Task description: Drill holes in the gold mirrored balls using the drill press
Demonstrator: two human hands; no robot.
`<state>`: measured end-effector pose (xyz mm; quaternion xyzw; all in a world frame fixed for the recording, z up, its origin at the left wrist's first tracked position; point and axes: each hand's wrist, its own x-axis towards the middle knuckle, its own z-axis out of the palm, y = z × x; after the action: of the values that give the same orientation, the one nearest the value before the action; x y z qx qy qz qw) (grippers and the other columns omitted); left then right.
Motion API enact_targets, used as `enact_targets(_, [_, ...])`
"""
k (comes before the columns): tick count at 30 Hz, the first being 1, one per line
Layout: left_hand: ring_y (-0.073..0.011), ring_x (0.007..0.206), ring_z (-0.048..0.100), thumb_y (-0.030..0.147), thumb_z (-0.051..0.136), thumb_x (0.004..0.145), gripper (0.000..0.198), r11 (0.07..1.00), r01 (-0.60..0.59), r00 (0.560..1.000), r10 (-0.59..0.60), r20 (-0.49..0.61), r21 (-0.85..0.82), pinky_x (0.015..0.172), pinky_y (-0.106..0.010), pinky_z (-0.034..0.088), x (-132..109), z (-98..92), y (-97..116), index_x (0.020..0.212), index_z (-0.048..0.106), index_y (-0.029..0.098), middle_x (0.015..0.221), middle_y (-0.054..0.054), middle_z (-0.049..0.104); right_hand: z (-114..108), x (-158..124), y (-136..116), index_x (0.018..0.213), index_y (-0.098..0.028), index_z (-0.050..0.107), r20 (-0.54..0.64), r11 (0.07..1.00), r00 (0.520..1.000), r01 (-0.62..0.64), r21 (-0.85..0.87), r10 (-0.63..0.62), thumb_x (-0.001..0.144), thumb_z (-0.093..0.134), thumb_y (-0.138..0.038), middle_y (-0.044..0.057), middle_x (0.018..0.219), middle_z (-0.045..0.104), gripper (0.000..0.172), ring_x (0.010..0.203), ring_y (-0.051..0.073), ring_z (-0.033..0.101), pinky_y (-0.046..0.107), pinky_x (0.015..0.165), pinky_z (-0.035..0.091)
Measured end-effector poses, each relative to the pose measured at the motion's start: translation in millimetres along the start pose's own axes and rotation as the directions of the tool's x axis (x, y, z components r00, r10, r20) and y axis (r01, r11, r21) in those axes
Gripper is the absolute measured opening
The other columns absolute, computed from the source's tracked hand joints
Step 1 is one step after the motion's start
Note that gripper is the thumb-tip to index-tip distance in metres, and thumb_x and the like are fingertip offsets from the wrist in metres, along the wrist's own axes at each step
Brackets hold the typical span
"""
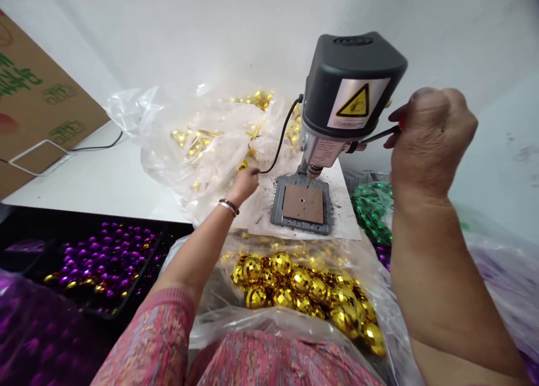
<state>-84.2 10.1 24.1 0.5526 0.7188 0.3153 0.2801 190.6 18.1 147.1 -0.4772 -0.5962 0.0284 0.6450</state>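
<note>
My right hand (433,136) is closed around the lever (381,134) on the side of a small drill press (351,83). The drill bit (309,183) stands above a brown square plate (309,203) on the grey base, and no ball lies under it. My left hand (246,184) is at the clear plastic bag (168,161) left of the drill press, fingers curled together. A bit of gold (243,165) shows just past these fingers; whether they grip it is hidden. Close to my lap, an opened plastic bag holds several faceted gold balls (301,279).
A black cord (283,145) runs from the drill press toward my left hand. Dark shavings lie around the base on the white table (105,178). Purple balls (107,257) fill a black tray below left. A cardboard box (42,100) stands left; green balls (373,206) lie right.
</note>
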Motion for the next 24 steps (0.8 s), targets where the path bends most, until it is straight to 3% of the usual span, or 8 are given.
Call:
enact_targets(2, [-0.0318,0.121,0.066,0.004,0.052,0.081,0.046,0.989,-0.009,0.992,0.028,-0.124,0.148,0.106,-0.042,0.049,21.7,-12.4,-16.7,0.123,0.072,0.011,0.127,-0.02,0.071,0.2,-1.4,-4.4,0.074,-0.017,0.048,-0.013,0.998,0.999,-0.044,0.049,0.045,0.098,0.037,-0.027,-0.002,0.07,0.054,0.028,0.068,0.008,0.053,0.027,0.074,0.043])
enact_targets(5, [-0.0322,0.134,0.057,0.002,0.053,0.08,0.053,0.96,-0.037,0.985,0.083,-0.153,0.277,0.114,-0.042,0.041,38.7,-22.4,-30.9,0.131,0.064,0.01,0.138,-0.022,0.065,0.1,-3.9,-8.6,0.072,-0.018,0.045,-0.027,0.996,0.997,-0.066,0.063,0.068,0.097,0.039,-0.029,-0.002,0.069,0.053,0.028,0.067,0.008,0.052,0.025,0.07,0.041])
enact_targets(9, [-0.0346,0.127,0.06,0.009,0.064,0.079,0.057,0.935,0.037,0.995,-0.004,-0.095,0.353,0.105,-0.041,0.045,44.8,-21.9,-32.6,0.135,0.058,0.013,0.14,-0.023,0.062,-0.3,-8.1,-10.2,0.071,-0.019,0.042,-0.022,0.997,0.998,-0.05,0.066,0.052,0.097,0.039,-0.034,-0.002,0.069,0.053,0.03,0.065,0.007,0.051,0.026,0.068,0.041])
enact_targets(12, [-0.0346,0.125,0.06,0.013,0.069,0.078,0.06,0.93,0.042,0.995,-0.005,-0.103,0.364,0.101,-0.04,0.045,45.8,-18.8,-31.0,0.136,0.055,0.016,0.14,-0.021,0.062,-0.9,-12.4,-9.9,0.072,-0.019,0.04,-0.032,0.997,0.999,-0.028,0.076,0.03,0.097,0.037,-0.034,-0.002,0.069,0.052,0.029,0.064,0.007,0.049,0.027,0.069,0.041])
enact_targets(17, [-0.0323,0.113,0.063,0.017,0.071,0.077,0.049,0.93,0.033,0.991,0.016,-0.13,0.366,0.093,-0.039,0.048,45.7,-18.5,-33.1,0.124,0.059,0.016,0.124,-0.018,0.069,-4.4,-18.0,-7.9,0.074,-0.02,0.037,-0.007,0.999,0.999,-0.042,0.008,0.042,0.099,0.037,-0.041,-0.005,0.067,0.044,0.033,0.06,0.006,0.041,0.025,0.065,0.035])
enact_targets(21, [-0.0263,0.098,0.064,0.026,0.076,0.072,0.042,0.97,0.018,0.989,0.019,-0.146,0.243,0.086,-0.035,0.049,36.4,-25.1,-32.4,0.111,0.064,0.015,0.106,-0.011,0.071,-5.9,-18.3,-4.9,0.075,-0.02,0.035,0.02,1.0,1.0,-0.021,0.007,0.021,0.101,0.035,-0.049,-0.006,0.067,0.041,0.039,0.059,0.004,0.037,0.024,0.065,0.033])
enact_targets(24, [-0.0169,0.079,0.061,0.038,0.073,0.074,0.034,0.983,0.064,0.994,-0.049,0.095,-0.169,0.071,-0.027,0.048,20.1,-31.1,-26.6,0.099,0.067,0.016,0.089,-0.004,0.068,-4.9,-17.7,-2.4,0.076,-0.02,0.036,0.016,1.0,1.0,-0.009,0.03,0.008,0.1,0.034,-0.059,-0.006,0.067,0.04,0.045,0.059,0.004,0.037,0.023,0.064,0.031])
